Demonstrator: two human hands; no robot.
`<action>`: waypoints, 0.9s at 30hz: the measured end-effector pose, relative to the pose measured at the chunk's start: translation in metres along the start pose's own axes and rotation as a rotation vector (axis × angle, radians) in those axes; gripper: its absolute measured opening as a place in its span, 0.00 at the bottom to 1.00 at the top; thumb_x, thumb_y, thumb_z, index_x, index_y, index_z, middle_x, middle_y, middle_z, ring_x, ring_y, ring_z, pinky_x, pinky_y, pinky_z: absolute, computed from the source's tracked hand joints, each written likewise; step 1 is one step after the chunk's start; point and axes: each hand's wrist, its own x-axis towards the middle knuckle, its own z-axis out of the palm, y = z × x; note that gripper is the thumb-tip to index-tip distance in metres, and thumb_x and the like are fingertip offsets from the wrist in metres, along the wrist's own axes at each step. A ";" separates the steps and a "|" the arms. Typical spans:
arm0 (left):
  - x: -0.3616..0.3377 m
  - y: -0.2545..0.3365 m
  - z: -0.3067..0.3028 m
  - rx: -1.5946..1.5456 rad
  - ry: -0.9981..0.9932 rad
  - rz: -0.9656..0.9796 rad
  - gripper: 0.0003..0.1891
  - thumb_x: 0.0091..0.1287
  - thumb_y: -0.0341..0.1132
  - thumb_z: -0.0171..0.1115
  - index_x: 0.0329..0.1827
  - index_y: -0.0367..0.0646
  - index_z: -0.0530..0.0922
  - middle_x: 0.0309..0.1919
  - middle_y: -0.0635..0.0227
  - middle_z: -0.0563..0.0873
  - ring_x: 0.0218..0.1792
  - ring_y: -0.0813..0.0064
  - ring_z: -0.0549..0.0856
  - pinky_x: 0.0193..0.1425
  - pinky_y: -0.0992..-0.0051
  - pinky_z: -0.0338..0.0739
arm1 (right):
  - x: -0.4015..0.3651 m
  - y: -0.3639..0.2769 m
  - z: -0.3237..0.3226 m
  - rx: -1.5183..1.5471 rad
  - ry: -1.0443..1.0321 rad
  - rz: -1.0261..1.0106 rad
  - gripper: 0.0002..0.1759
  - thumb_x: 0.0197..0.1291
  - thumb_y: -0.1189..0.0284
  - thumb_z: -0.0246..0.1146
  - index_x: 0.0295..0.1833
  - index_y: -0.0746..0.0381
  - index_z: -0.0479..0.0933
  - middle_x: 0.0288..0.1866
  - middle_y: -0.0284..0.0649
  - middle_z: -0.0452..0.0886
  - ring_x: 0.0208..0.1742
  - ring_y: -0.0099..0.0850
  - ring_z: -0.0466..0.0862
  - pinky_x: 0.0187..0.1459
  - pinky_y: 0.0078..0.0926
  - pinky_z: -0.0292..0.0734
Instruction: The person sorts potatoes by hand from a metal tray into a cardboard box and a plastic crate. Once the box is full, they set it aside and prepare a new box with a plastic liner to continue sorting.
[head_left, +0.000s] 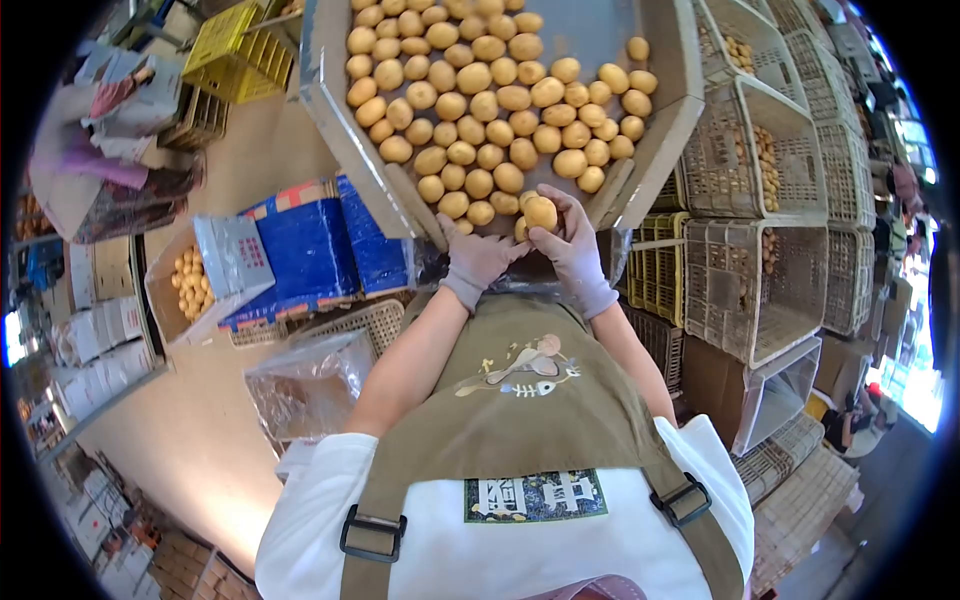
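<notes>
In the head view, my gloved right hand is closed around a round yellow-tan fruit at the mouth of a sorting tray. Other fruits lie right against the held one, partly hidden by it. At the same mouth, to the left, my gloved left hand has its fingers apart, with fingertips near the front-row fruits. Several more of these round fruits are spread over the tray floor behind both hands.
On the right stand stacked plastic crates, some with fruit inside. To the left are a carton of fruit, blue wrapped cardboard and a clear plastic bag. A yellow crate and another person are farther left.
</notes>
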 end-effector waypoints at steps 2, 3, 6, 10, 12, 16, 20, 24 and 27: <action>0.004 0.001 -0.002 0.880 -0.011 0.165 0.64 0.55 0.87 0.42 0.86 0.50 0.41 0.85 0.55 0.45 0.83 0.46 0.47 0.80 0.31 0.47 | 0.000 -0.014 -0.001 0.007 0.026 -0.046 0.35 0.62 0.82 0.68 0.74 0.68 0.66 0.60 0.35 0.76 0.58 0.21 0.78 0.61 0.20 0.76; 0.004 0.001 0.000 0.931 0.006 0.188 0.65 0.54 0.87 0.42 0.86 0.50 0.42 0.84 0.55 0.45 0.83 0.45 0.47 0.80 0.31 0.46 | -0.002 -0.023 -0.004 0.026 0.055 0.045 0.35 0.62 0.80 0.70 0.74 0.67 0.66 0.67 0.38 0.74 0.64 0.24 0.76 0.63 0.22 0.75; 0.004 -0.004 0.001 0.896 0.058 0.205 0.65 0.52 0.88 0.43 0.86 0.51 0.45 0.84 0.53 0.45 0.82 0.43 0.47 0.81 0.31 0.44 | 0.007 -0.037 -0.013 -0.075 0.190 -0.189 0.37 0.63 0.78 0.70 0.76 0.66 0.64 0.73 0.41 0.71 0.70 0.26 0.73 0.68 0.24 0.72; 0.002 -0.001 0.003 0.970 0.106 0.193 0.65 0.52 0.88 0.42 0.86 0.51 0.45 0.84 0.52 0.46 0.82 0.43 0.48 0.81 0.31 0.42 | 0.012 -0.074 -0.029 0.046 0.206 -0.271 0.36 0.66 0.78 0.67 0.78 0.65 0.63 0.74 0.42 0.71 0.69 0.26 0.73 0.69 0.26 0.71; 0.000 -0.013 0.006 0.898 0.145 0.212 0.65 0.53 0.87 0.42 0.86 0.51 0.45 0.84 0.53 0.47 0.82 0.43 0.47 0.82 0.32 0.40 | 0.009 -0.102 -0.038 0.073 0.198 -0.298 0.34 0.68 0.79 0.64 0.78 0.64 0.63 0.72 0.42 0.74 0.66 0.27 0.76 0.67 0.26 0.73; 0.001 -0.006 0.004 1.016 0.026 0.140 0.64 0.53 0.88 0.40 0.86 0.53 0.44 0.84 0.55 0.47 0.82 0.41 0.49 0.79 0.29 0.48 | -0.002 -0.173 -0.060 -0.794 0.274 -1.121 0.32 0.63 0.78 0.68 0.73 0.66 0.68 0.61 0.45 0.82 0.55 0.41 0.83 0.61 0.35 0.78; 0.003 0.002 0.001 1.032 0.007 0.147 0.63 0.53 0.89 0.40 0.86 0.55 0.46 0.84 0.54 0.47 0.81 0.37 0.49 0.76 0.27 0.53 | 0.004 -0.260 -0.094 -1.094 0.528 -1.565 0.32 0.60 0.75 0.70 0.70 0.67 0.70 0.58 0.45 0.82 0.58 0.49 0.80 0.62 0.46 0.75; -0.001 -0.017 0.007 0.873 0.139 0.220 0.64 0.53 0.89 0.41 0.86 0.54 0.46 0.84 0.53 0.45 0.82 0.40 0.49 0.77 0.27 0.53 | 0.074 -0.291 -0.150 -1.347 1.042 -1.136 0.31 0.61 0.73 0.70 0.69 0.68 0.71 0.63 0.50 0.80 0.65 0.48 0.77 0.65 0.44 0.72; -0.001 -0.013 0.005 0.876 0.118 0.240 0.65 0.54 0.89 0.42 0.86 0.49 0.45 0.84 0.52 0.45 0.82 0.40 0.48 0.76 0.27 0.53 | 0.072 -0.218 -0.120 -1.262 0.609 -1.056 0.28 0.60 0.74 0.68 0.66 0.67 0.74 0.61 0.51 0.81 0.58 0.48 0.80 0.60 0.45 0.74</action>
